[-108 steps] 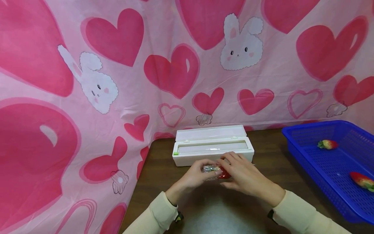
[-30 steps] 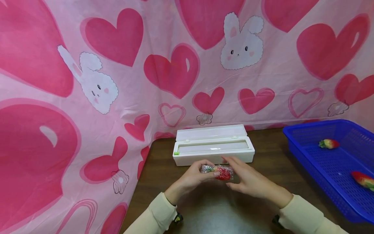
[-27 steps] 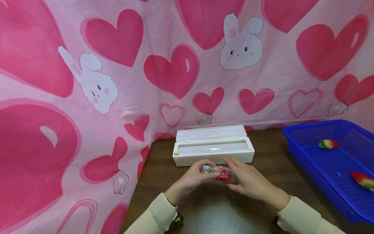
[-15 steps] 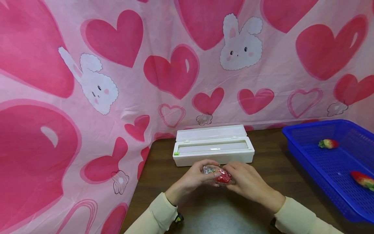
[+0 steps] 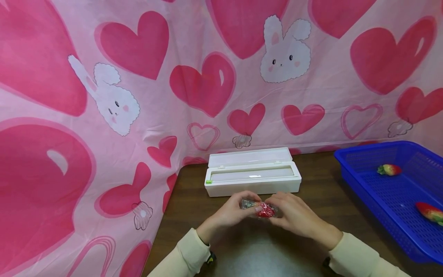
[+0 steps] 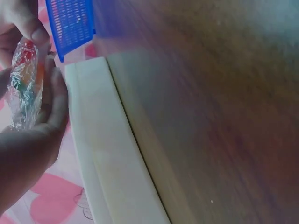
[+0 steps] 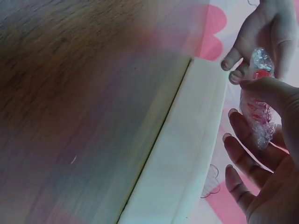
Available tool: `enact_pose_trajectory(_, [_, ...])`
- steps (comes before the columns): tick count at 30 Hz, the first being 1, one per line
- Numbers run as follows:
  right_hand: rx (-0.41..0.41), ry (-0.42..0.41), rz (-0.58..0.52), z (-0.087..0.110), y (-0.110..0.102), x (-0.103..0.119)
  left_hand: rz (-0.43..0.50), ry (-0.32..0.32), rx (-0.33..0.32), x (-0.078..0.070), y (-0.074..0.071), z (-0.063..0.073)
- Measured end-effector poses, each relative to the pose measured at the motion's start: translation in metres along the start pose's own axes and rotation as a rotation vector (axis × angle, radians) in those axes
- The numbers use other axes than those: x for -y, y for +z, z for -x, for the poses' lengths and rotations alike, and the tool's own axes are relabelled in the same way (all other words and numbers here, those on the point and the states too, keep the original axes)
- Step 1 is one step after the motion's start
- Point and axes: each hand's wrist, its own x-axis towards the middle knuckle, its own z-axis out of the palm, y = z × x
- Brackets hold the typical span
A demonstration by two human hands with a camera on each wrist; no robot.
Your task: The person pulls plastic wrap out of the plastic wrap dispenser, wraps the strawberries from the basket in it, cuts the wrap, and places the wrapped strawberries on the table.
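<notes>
A red strawberry (image 5: 265, 210) wrapped in crinkled clear cling film is held between both hands above the table. My left hand (image 5: 230, 211) grips its leafy end, thumb across the front and fingers behind. At the tip end my right hand (image 5: 294, 214) pinches the film and fruit. In the left wrist view the wrapped strawberry (image 6: 26, 86) shows green near the left palm and red near the right hand's thumb. In the right wrist view the strawberry (image 7: 259, 109) lies under the right thumb, with the other fingers spread below it.
Just behind the hands stands a white cling film dispenser (image 5: 254, 188) with its lid raised and a green piece at its left end. To the right, a blue plastic basket (image 5: 363, 207) holds two strawberries (image 5: 389, 170). A pink heart-and-rabbit cloth (image 5: 204, 34) hangs behind the brown table (image 5: 187, 192).
The right hand, spread apart from the strawberry's tip a second ago, has come in and now pinches that end. The left hand keeps its grip. Dispenser and basket have not moved.
</notes>
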Motion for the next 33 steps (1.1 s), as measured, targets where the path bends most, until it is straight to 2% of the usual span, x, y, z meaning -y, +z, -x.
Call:
enact_pose_trajectory(7, [-0.007,-0.029,0.041,0.001,0.001,0.002,-0.11,0.01,-0.071,0.0,0.005,0.0])
enact_pose_trajectory(11, [-0.009,-0.06,0.041,0.002,-0.001,0.001,-0.16,0.038,-0.05,0.0,0.006,0.0])
enact_pose_trajectory(13, [-0.009,-0.075,0.051,0.003,-0.002,0.0,-0.231,0.081,-0.028,-0.001,0.005,0.001])
enact_pose_trajectory(16, [-0.008,-0.088,0.065,0.003,-0.005,-0.002,-0.46,0.167,-0.006,-0.005,0.005,0.002])
enact_pose_trajectory(20, [-0.003,-0.083,0.072,0.003,-0.006,-0.001,-0.855,0.241,-0.023,-0.012,0.01,0.003])
enact_pose_trajectory(23, [0.003,-0.083,0.075,0.002,-0.005,0.0,-1.03,0.263,-0.056,-0.014,0.016,0.004])
enact_pose_trajectory(25, [0.004,-0.088,0.079,0.002,-0.004,0.001,-1.068,0.274,-0.081,-0.014,0.018,0.004])
enact_pose_trajectory(27, [0.005,-0.093,0.081,0.002,-0.004,0.001,-1.068,0.275,-0.1,-0.013,0.018,0.004])
enact_pose_trajectory(33, [-0.003,-0.1,0.081,0.003,-0.005,0.0,-0.983,0.27,-0.089,-0.011,0.016,0.004])
